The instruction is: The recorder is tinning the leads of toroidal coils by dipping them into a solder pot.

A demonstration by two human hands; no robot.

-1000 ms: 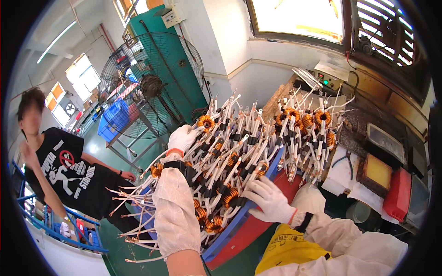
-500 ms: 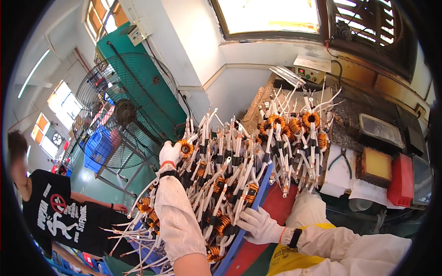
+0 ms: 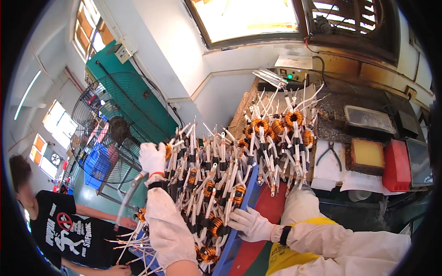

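A blue bin (image 3: pixel 248 195) is packed with copper-wound ring coils on white leads with black sleeves. At its far left, my left hand (image 3: pixel 152 158), in a white glove, is closed beside a ring coil (image 3: pixel 168 151). A blurred white wire lead (image 3: pixel 130 198) hangs from under it toward the lower left; its upper end is hidden by the glove. My right hand (image 3: pixel 252 224), gloved too, lies over the bin's right rim with fingers stretched out, touching it near a coil (image 3: pixel 239 195).
More coils (image 3: pixel 293 119) are heaped on the bench at right. Beyond them are pliers (image 3: pixel 329 156), a yellow-filled tray (image 3: pixel 367 154), a red bin (image 3: pixel 397 165) and a control box (image 3: pixel 294 69). A large fan (image 3: pixel 119 130) stands at left. A co-worker (image 3: pixel 64 230) is at lower left.
The whole view has shifted, moving the bench leftward in the picture. A white lead now swings, blurred, below my left hand. My right hand stays on the bin's rim.
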